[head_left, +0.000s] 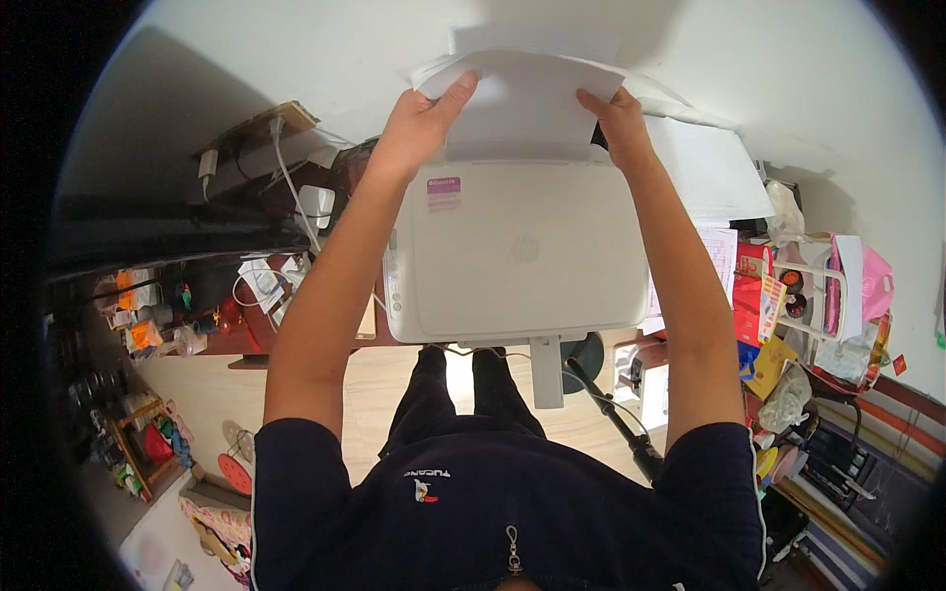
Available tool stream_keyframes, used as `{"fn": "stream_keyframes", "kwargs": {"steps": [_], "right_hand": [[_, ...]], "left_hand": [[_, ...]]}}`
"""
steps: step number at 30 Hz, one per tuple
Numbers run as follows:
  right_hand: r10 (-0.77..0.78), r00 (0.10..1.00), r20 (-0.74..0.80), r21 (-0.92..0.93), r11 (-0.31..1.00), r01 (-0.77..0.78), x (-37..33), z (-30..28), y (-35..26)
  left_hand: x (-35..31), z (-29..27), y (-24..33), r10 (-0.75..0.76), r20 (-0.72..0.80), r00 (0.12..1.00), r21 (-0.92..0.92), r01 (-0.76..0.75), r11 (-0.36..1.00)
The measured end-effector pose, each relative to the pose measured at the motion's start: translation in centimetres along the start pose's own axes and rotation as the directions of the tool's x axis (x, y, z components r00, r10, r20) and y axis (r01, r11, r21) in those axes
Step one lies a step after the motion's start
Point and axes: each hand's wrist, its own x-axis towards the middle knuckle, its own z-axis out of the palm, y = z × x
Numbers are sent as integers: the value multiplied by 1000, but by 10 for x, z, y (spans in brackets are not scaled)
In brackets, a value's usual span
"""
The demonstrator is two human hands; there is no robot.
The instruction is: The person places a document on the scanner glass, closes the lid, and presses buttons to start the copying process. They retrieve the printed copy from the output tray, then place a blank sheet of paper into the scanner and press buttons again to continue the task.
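Both my arms reach over a white printer (517,266) with its lid down. At its far side, a stack of white paper (522,89) bows between my hands. My left hand (426,123) pinches the left end of the stack, thumb on top. My right hand (621,126) grips the right end, its thumb on the near face. Behind the stack, another white sheet (537,41) shows against the wall. Whether the stack's lower edge touches the printer's rear feed cannot be made out.
A pile of white paper (711,167) lies right of the printer, above a printed sheet (717,251). On the left are a power strip (261,128) and a white adapter (315,205) with cables. The printer's output tray arm (547,374) juts toward me. Bags and packages crowd the right.
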Motion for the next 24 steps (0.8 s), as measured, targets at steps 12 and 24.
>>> {"fn": "stream_keyframes", "kwargs": {"steps": [12,24], "right_hand": [[-159,987,-30,-228,962,148,17,-26,30],[-139,990,-13,-518,848,112,14,-32,0]], "left_hand": [[-6,-4,0,56,229,972,86,-77,993],[10,-4,5,-87,147,985,244,49,969]]}}
